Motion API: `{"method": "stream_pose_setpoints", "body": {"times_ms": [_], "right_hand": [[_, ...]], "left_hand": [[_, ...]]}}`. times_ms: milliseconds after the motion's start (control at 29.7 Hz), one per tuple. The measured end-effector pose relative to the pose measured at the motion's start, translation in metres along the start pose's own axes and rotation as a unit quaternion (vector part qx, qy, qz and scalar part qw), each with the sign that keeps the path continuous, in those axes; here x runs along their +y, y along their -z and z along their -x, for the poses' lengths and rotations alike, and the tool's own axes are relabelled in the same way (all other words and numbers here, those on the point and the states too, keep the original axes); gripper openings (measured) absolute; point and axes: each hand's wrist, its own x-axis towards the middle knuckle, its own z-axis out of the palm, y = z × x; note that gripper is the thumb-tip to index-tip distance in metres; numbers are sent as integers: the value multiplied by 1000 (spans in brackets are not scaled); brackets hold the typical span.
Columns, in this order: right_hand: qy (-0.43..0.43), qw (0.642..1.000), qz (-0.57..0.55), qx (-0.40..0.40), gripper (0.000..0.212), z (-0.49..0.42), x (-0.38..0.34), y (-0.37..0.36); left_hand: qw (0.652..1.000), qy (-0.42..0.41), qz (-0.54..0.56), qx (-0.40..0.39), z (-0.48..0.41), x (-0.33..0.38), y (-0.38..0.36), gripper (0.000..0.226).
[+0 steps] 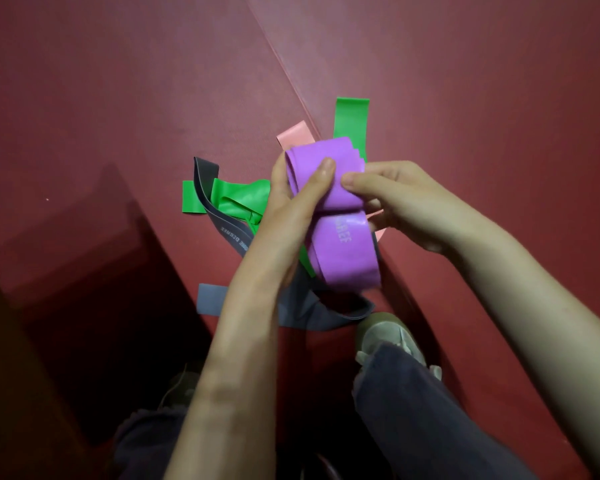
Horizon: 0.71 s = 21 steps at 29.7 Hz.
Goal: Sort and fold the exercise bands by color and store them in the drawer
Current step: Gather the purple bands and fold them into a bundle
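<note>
Under your hands, the pink band (295, 133) is mostly hidden, and your left arm covers part of the grey bands (222, 230). Your left hand (291, 202) and right hand (392, 199) both pinch the folded purple band (343, 251), up over the pile. Green bands (236, 199) poke out. Wide red floor (118, 98) spreads beyond.

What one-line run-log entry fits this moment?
step: folding | left hand: grips folded purple rubber band | right hand: pinches it | red floor: green rubber bands, grey rubber bands, pink rubber band lie loose
</note>
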Motion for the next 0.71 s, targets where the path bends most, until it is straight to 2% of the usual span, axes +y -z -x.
{"method": "stream_pose_setpoints", "body": {"times_ms": [67, 168, 235, 303, 404, 471, 538, 706], "right_hand": [[7, 997, -69, 16, 17, -3, 3, 1], [25, 992, -116, 37, 18, -7, 4, 5], [48, 994, -92, 42, 15, -8, 5, 10], [76, 995, -43, 53, 12, -8, 9, 14], [117, 988, -23, 96, 25, -9, 17, 12], [142, 983, 31, 114, 42, -10, 23, 10], [149, 980, 95, 94, 50, -10, 29, 8], [148, 981, 126, 22, 65, -11, 36, 8]], "left_hand": [[998, 31, 31, -33, 1, -4, 2, 62], [994, 91, 24, -54, 5, -9, 0, 52], [993, 98, 32, -52, 4, -13, 1, 42], [991, 118, 38, -54, 2, -13, 5, 49], [981, 189, 21, -31, -1, -13, 14, 75], [978, 202, 47, -35, -2, -14, 17, 82], [975, 205, 76, -37, -2, -14, 17, 78], [971, 180, 152, -27, 0, -16, 18, 70]]}}
